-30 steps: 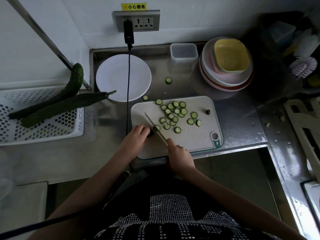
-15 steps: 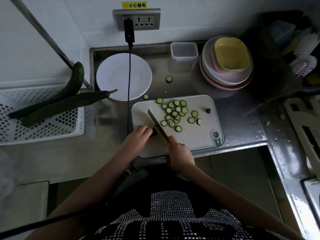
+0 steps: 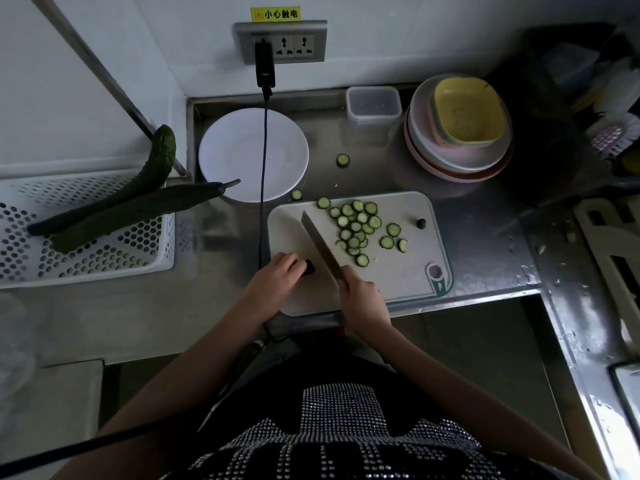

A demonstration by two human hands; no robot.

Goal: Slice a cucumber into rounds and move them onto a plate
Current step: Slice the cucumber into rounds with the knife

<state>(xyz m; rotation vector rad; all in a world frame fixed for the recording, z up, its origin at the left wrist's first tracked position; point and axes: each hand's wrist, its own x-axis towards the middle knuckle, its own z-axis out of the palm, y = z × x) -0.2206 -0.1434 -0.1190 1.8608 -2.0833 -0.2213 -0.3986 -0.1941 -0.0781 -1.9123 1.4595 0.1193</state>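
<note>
Steel tabletop [image 3: 485, 244], white cutting board [image 3: 408, 271] on it. Left hand [image 3: 273, 278] grip clamped on dark cucumber stub [image 3: 309, 267]. Right hand [image 3: 360, 296] grip clamped on knife [image 3: 318, 242], blade angled over board beside stub. Rounds [image 3: 356, 226] piled mid-board. Plate [image 3: 252, 154] behind the board.

Dark cucumber stub [image 3: 309, 267] beside green rounds [image 3: 356, 227]; white plate [image 3: 235, 133] bare.

Dim steel counter [image 3: 485, 237], white wall [image 3: 415, 36], perhaps tiled.
</note>
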